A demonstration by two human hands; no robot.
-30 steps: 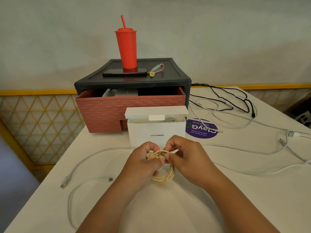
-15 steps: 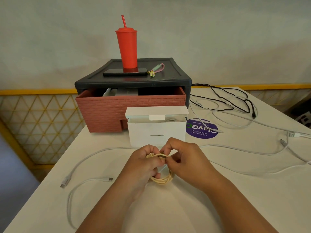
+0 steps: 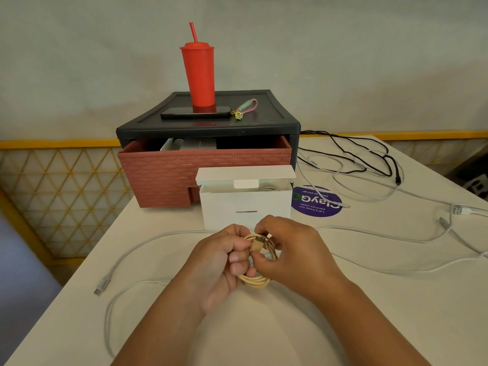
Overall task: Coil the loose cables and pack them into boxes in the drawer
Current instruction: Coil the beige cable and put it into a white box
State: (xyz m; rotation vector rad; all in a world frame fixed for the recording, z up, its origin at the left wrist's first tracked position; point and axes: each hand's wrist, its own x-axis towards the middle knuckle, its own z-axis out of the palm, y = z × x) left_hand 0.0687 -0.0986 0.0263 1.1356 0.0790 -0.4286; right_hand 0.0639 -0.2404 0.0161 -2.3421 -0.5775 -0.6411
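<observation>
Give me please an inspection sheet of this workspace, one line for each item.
Surface: white table.
Job's things: cream cable coiled, held in both hands; white box open behind it; red drawer pulled out, boxes inside.
Clutter: red tumbler, phone, keychain on drawer unit; purple sticker on table.
Grippers: left hand grips the coil; right hand pinches its plug end.
Cables: white cables loose left and right; black cable tangled far right.
Surroundings: plain wall, yellow lattice railing.
</observation>
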